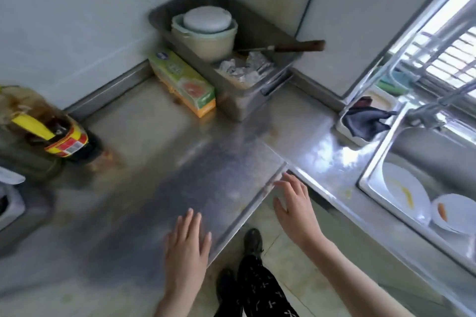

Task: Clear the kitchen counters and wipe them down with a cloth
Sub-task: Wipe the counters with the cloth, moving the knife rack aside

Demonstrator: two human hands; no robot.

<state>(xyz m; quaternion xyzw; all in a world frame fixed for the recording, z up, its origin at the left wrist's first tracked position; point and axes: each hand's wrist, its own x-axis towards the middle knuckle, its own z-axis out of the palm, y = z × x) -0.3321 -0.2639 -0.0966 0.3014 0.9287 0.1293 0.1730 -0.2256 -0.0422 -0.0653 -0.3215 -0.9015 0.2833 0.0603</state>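
The steel L-shaped counter [180,162] runs from the left round the corner to the sink. My left hand [186,242] hovers flat over its front edge, fingers straight, holding nothing. My right hand [293,203] is spread open just off the inner corner, also empty. A dark cloth [365,121] lies crumpled in a white tray [342,131] beside the sink. On the counter stand a green and orange box of wrap [183,80], a metal tray [247,100] in the corner and a large oil bottle [36,136] at the left.
The metal tray holds a pale pot with a lid [206,33], crumpled foil [242,69] and a knife [288,47]. The sink [371,175] at the right holds two white dishes [453,213]. A window and tap are at the far right. My legs and shoes stand below the counter corner.
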